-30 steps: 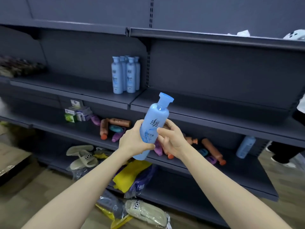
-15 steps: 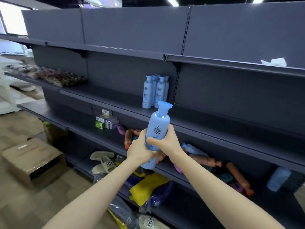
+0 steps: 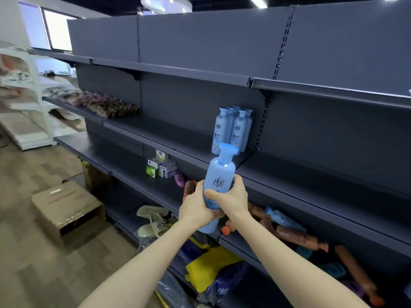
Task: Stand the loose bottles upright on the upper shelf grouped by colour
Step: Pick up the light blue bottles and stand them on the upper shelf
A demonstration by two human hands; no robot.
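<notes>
- Blue bottle point(image 3: 219, 181) is up in the air in front of the shelves, with both hands around its lower half.
- Its flat blue cap points up, and the bottle leans a little to the right.
- The left hand point(image 3: 195, 207) wraps around the bottle from the left side and grips it.
- The right hand point(image 3: 232, 199) grips it from the right side, with the thumb lying across the front, just under the dark writing.
- A group of blue bottles point(image 3: 232, 130) of the same kind stands upright on the upper shelf point(image 3: 173, 138), close together near the back wall.
- The held bottle is not on that shelf. In the picture its cap sits just under the group.
- On the lower shelf point(image 3: 131, 168), loose bottles lie on their sides: a purple bottle point(image 3: 179, 179), some orange-brown bottles point(image 3: 298, 237) and one light blue bottle point(image 3: 282, 218).
- Small boxes point(image 3: 161, 167) stand on the lower shelf too, just left of the purple bottle.
- Lower down there are pale slippers point(image 3: 153, 221) and a yellow bag point(image 3: 211, 265).
- A cardboard box point(image 3: 66, 210) sits on the floor to the left.
</notes>
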